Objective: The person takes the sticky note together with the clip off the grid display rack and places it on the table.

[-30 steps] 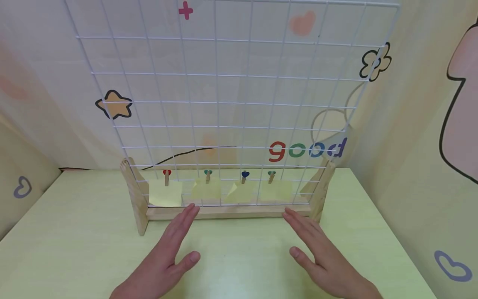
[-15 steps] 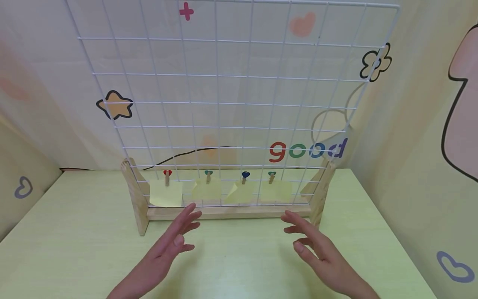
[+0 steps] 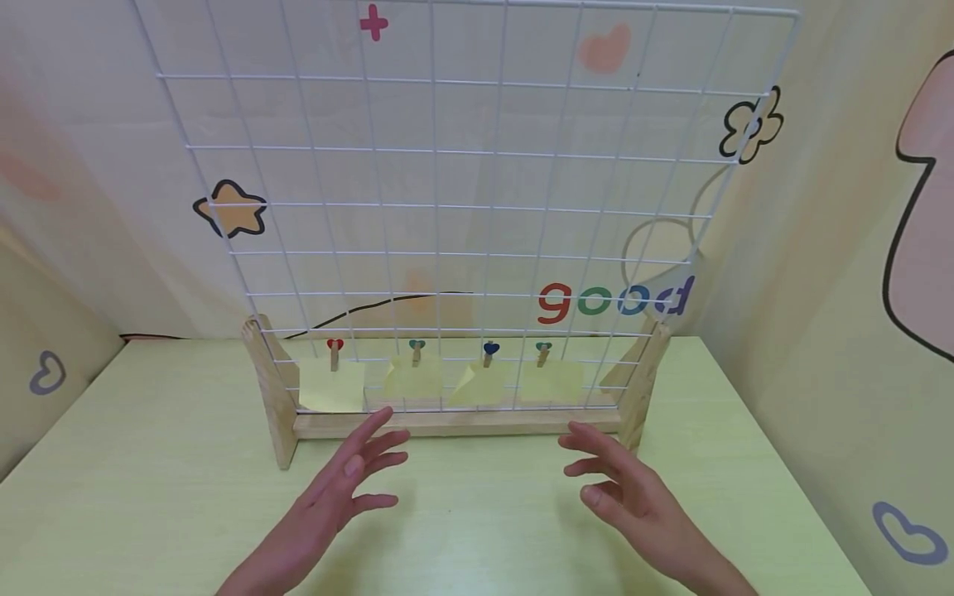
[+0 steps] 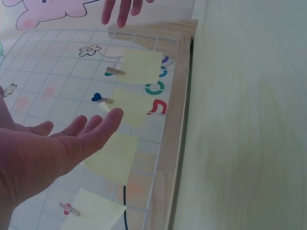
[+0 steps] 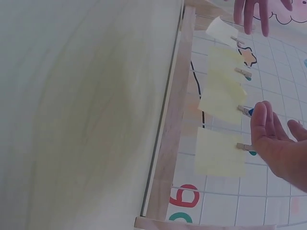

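Observation:
Both hands hover over the table before a white wire grid (image 3: 462,203) set in a wooden stand (image 3: 462,425). My left hand (image 3: 316,513), its fingers relaxed and spread, holds nothing. Opposite it, my right hand (image 3: 644,505) has loosely bent fingers and is likewise without anything in its grasp. Several pale yellow sticky notes (image 3: 331,387) hang in a row along the grid's bottom. Small wooden clothespins clip them: one with a red heart (image 3: 334,346), one with a dark blue heart (image 3: 490,348), and others with teal hearts (image 3: 416,344).
The light wooden table (image 3: 134,430) stretches around the stand. Behind the grid hangs a printed cloth (image 3: 477,165) with a star, hearts and the word "good". More printed cloth (image 3: 835,290) borders the right side.
My left hand has rolled so that its fingers fan apart and its thumb lies across them. My right hand's fingers have bent and spread a little. Grid and notes stay put.

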A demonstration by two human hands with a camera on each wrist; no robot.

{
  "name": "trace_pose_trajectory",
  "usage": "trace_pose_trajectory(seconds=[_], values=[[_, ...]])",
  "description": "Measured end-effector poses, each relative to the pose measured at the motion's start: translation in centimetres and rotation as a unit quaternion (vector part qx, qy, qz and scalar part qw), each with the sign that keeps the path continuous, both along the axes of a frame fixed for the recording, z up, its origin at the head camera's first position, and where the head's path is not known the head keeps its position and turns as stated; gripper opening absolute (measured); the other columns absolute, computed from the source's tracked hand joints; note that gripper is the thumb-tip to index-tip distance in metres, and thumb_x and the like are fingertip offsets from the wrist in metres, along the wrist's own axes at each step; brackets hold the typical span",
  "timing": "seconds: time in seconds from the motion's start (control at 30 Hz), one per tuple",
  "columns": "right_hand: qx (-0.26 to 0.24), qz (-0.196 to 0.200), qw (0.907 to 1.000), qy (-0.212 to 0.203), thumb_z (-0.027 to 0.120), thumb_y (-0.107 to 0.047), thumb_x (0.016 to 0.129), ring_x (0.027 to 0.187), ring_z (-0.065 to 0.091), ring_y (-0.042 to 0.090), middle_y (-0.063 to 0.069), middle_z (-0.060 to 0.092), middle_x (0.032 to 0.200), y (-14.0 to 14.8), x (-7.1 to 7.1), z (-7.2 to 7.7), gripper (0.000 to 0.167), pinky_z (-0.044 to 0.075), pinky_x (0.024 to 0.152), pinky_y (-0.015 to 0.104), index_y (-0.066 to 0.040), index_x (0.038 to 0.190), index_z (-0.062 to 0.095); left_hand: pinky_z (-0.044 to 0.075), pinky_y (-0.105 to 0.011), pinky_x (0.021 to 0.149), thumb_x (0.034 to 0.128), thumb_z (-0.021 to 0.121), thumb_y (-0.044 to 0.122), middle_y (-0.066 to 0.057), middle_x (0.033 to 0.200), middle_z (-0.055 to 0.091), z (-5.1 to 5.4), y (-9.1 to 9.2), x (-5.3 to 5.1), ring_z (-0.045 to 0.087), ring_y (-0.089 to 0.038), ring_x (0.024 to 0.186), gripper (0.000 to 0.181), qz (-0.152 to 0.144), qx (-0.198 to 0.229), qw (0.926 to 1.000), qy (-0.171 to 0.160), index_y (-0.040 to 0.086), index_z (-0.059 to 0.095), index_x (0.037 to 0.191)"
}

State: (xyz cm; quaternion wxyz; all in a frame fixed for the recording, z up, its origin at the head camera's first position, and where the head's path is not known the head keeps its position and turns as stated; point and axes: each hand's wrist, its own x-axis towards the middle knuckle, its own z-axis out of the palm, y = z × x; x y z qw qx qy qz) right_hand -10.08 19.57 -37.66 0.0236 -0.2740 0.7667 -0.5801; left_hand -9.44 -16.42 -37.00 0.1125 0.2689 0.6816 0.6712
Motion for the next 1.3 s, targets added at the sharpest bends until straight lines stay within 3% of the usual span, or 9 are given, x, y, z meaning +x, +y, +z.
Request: trace_pose_trajectory(seconds=[0.2, 0.3, 0.53, 0.73, 0.93, 1.1, 1.3], values=[[0.02, -0.027, 0.9993, -0.017, 0.054, -0.006, 0.097, 0.109, 0.059, 0.014, -0.003, 0.052, 0.134, -0.3, 0.1, 0.3, 0.053, 0.052, 0.088, 0.024, -0.018, 0.146, 0.038, 0.048, -0.035, 0.099, 0.1076, 0.017, 0.018, -0.012, 0.152, 0.03, 0.0, 0.0, -0.2, 0.038, -0.017, 0.135, 0.048, 0.016, -0.003, 0.9998, -0.012, 0.027, 0.015, 0.154], [0.025, -0.027, 0.9993, -0.007, 0.057, -0.006, 0.096, 0.107, 0.06, 0.015, -0.001, 0.053, 0.133, -0.5, 0.0, 0.3, 0.054, 0.053, 0.087, 0.025, -0.017, 0.146, 0.039, 0.049, -0.037, 0.097, 0.1076, 0.02, 0.017, -0.015, 0.15, 0.032, -0.1, 0.0, -0.3, 0.04, -0.02, 0.134, 0.047, 0.03, -0.005, 0.9994, -0.014, 0.025, 0.017, 0.154], [0.019, -0.018, 0.9996, 0.008, 0.059, -0.006, 0.095, 0.098, 0.063, 0.015, 0.009, 0.055, 0.128, -1.8, -0.5, 0.6, 0.05, 0.054, 0.084, 0.026, -0.014, 0.142, 0.043, 0.051, -0.037, 0.095, 0.1068, 0.032, 0.024, -0.009, 0.144, 0.041, -0.5, -0.3, -0.6, 0.043, -0.028, 0.13, 0.043, 0.107, -0.038, 0.9921, -0.055, 0.031, 0.028, 0.149], [-0.001, 0.0, 0.9997, 0.025, 0.058, -0.004, 0.095, 0.093, 0.064, 0.018, 0.013, 0.057, 0.125, -3.5, -1.5, 0.9, 0.048, 0.056, 0.08, 0.027, -0.011, 0.14, 0.046, 0.052, -0.036, 0.092, 0.1035, 0.044, 0.029, -0.012, 0.139, 0.046, -1.4, -0.3, -2.0, 0.05, -0.023, 0.122, 0.045, 0.159, -0.041, 0.9846, -0.061, 0.024, 0.033, 0.147], [-0.033, 0.011, 0.9994, 0.0, 0.059, -0.005, 0.095, 0.09, 0.063, 0.017, 0.015, 0.059, 0.121, -5.7, -3.0, 1.3, 0.045, 0.055, 0.08, 0.026, -0.01, 0.138, 0.049, 0.053, -0.033, 0.089, 0.0989, 0.055, 0.026, -0.017, 0.138, 0.049, -2.3, -0.1, -3.6, 0.048, -0.035, 0.125, 0.049, 0.215, -0.05, 0.972, -0.081, 0.018, 0.038, 0.144], [-0.059, 0.028, 0.9979, -0.002, 0.058, 0.0, 0.093, 0.086, 0.063, 0.018, 0.018, 0.06, 0.117, -7.4, -3.8, 1.5, 0.044, 0.055, 0.076, 0.027, -0.005, 0.137, 0.049, 0.053, -0.037, 0.09, 0.098, 0.056, 0.023, -0.018, 0.138, 0.049, -2.7, 0.1, -4.3, 0.049, -0.036, 0.125, 0.048, 0.229, -0.043, 0.9689, -0.083, 0.018, 0.04, 0.143], [-0.029, 0.011, 0.9994, -0.016, 0.06, -0.006, 0.094, 0.081, 0.064, 0.017, 0.016, 0.063, 0.115, -9.2, -4.8, 2.1, 0.043, 0.054, 0.072, 0.025, -0.006, 0.136, 0.05, 0.054, -0.037, 0.088, 0.0979, 0.057, 0.022, -0.017, 0.137, 0.051, -3.0, 0.1, -4.9, 0.052, -0.035, 0.122, 0.048, 0.245, -0.056, 0.9643, -0.084, 0.021, 0.041, 0.143]])
